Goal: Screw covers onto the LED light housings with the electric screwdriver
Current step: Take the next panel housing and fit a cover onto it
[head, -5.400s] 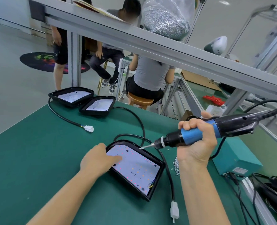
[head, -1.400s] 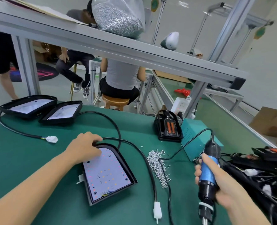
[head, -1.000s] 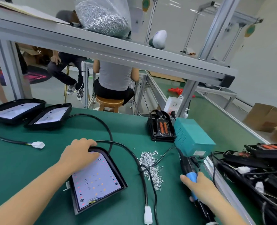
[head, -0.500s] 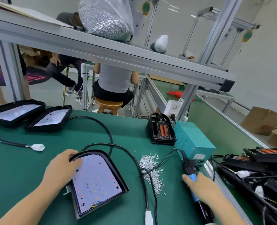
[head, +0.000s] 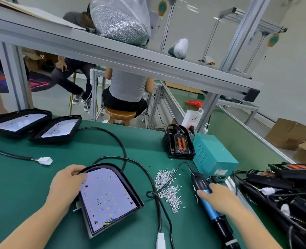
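While the left hand (head: 66, 184) grips the top edge of the LED housing (head: 111, 196) at centre bench, the right hand (head: 218, 196) lies over the electric screwdriver (head: 209, 206), flat on the mat. Loose screws (head: 168, 187) lie between. Judged unfinished: two further housings (head: 37, 125) wait behind.
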A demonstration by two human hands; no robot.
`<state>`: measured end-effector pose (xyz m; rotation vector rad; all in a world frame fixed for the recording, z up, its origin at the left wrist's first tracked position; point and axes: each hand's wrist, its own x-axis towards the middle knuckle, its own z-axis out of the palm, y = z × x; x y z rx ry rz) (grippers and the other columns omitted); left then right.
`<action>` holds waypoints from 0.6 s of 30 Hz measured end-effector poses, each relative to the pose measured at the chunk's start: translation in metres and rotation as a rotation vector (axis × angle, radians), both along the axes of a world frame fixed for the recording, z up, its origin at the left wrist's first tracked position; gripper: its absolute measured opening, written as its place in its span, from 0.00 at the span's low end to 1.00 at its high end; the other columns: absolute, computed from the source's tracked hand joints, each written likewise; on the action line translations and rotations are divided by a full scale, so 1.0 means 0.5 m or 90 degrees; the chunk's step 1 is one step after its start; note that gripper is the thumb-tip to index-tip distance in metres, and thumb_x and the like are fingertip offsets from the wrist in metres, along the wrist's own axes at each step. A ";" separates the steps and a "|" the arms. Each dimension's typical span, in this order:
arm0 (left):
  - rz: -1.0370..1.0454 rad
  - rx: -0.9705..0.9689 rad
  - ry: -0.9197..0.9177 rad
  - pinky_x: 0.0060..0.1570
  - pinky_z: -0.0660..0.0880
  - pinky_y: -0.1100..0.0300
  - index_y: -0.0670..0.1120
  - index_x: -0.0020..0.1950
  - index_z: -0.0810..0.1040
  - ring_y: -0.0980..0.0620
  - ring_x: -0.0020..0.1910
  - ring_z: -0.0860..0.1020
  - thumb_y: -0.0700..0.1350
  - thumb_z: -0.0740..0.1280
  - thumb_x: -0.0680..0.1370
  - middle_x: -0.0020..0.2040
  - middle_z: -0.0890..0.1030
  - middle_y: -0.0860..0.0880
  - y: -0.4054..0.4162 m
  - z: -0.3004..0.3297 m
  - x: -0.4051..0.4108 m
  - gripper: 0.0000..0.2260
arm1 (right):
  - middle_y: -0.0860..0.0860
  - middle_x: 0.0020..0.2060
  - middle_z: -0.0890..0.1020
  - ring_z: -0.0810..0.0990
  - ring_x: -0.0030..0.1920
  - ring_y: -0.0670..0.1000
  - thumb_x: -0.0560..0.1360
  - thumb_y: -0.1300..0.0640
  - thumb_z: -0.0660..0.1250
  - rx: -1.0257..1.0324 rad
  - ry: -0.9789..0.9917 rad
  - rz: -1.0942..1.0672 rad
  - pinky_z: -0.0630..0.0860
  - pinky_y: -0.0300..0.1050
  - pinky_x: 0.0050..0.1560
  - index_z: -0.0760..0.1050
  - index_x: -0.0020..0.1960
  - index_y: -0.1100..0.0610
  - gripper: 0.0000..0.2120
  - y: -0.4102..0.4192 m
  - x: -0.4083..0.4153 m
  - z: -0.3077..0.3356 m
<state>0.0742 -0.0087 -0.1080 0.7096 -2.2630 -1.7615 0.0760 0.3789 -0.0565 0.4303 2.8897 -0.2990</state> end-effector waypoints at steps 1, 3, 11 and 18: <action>0.004 0.001 0.003 0.42 0.73 0.55 0.51 0.43 0.79 0.48 0.43 0.79 0.34 0.65 0.73 0.43 0.82 0.52 0.000 -0.002 0.000 0.11 | 0.48 0.40 0.75 0.76 0.43 0.51 0.78 0.41 0.61 0.057 -0.003 0.009 0.70 0.42 0.39 0.67 0.41 0.53 0.17 -0.010 -0.010 0.012; 0.009 -0.002 0.009 0.38 0.72 0.56 0.51 0.43 0.79 0.50 0.42 0.79 0.35 0.65 0.73 0.43 0.82 0.53 0.002 -0.003 0.003 0.11 | 0.50 0.44 0.76 0.76 0.46 0.53 0.78 0.41 0.61 0.114 0.047 0.026 0.72 0.43 0.43 0.69 0.46 0.55 0.16 -0.037 -0.036 0.037; 0.016 -0.020 -0.019 0.48 0.74 0.51 0.47 0.47 0.81 0.45 0.45 0.79 0.36 0.66 0.72 0.43 0.83 0.50 0.002 0.009 0.001 0.09 | 0.60 0.70 0.68 0.66 0.70 0.61 0.76 0.41 0.67 -0.050 0.180 0.054 0.70 0.55 0.62 0.56 0.76 0.58 0.38 -0.174 -0.230 0.063; 0.008 -0.026 -0.026 0.46 0.73 0.53 0.46 0.48 0.81 0.46 0.44 0.79 0.36 0.65 0.73 0.42 0.83 0.50 0.004 0.014 0.008 0.09 | 0.65 0.72 0.63 0.64 0.71 0.64 0.73 0.35 0.67 -0.002 0.140 -0.083 0.66 0.56 0.68 0.50 0.78 0.59 0.46 -0.179 -0.320 -0.006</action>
